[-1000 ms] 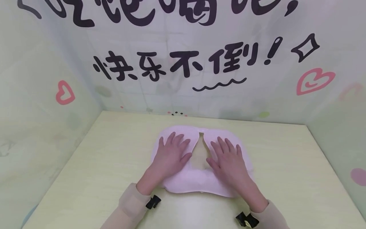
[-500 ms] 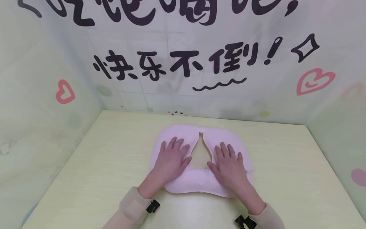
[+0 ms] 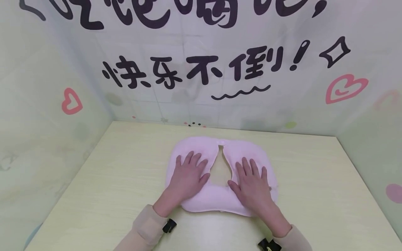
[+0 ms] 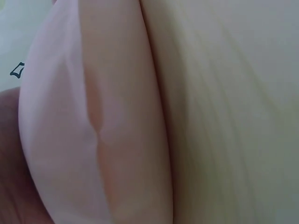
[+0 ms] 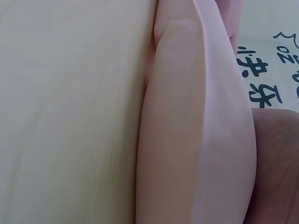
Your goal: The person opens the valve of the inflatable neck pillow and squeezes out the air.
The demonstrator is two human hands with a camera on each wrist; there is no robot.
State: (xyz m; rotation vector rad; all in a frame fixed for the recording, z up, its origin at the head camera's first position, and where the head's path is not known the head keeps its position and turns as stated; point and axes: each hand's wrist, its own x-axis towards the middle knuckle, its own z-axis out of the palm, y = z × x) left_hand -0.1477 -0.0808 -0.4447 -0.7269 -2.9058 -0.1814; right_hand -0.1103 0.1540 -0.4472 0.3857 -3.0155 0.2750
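- Pink cushion (image 3: 216, 198) lying flat on the pale counter (image 3: 113, 174), near the back wall (image 3: 150, 111) but apart from it.
- Cushion soft, rounded at the corners; a teardrop-shaped gap in its middle, counter visible through it, narrowing toward the far edge.
- Left hand (image 3: 186, 177) resting palm down on the cushion's left half; fingers straight and spread, pointing toward the wall, gripping nothing. Thumb at the gap's left edge.
- Right hand (image 3: 253, 184) palm down on the right half, fingers extended, slightly parted, likewise holding nothing. Thumb beside the gap's lower right corner.
- Small detail on the cushion's right edge, beside the right hand; too small to identify.
- Both wrist views: the cushion's near side close up, seam running along it, lower side meeting the counter.
- Light sleeves on both forearms; a black device (image 3: 169, 226) at the left cuff, another at the right.
- Back wall: black lettering (image 3: 204, 69), wavy line below, pink heart (image 3: 346, 89) to the right.
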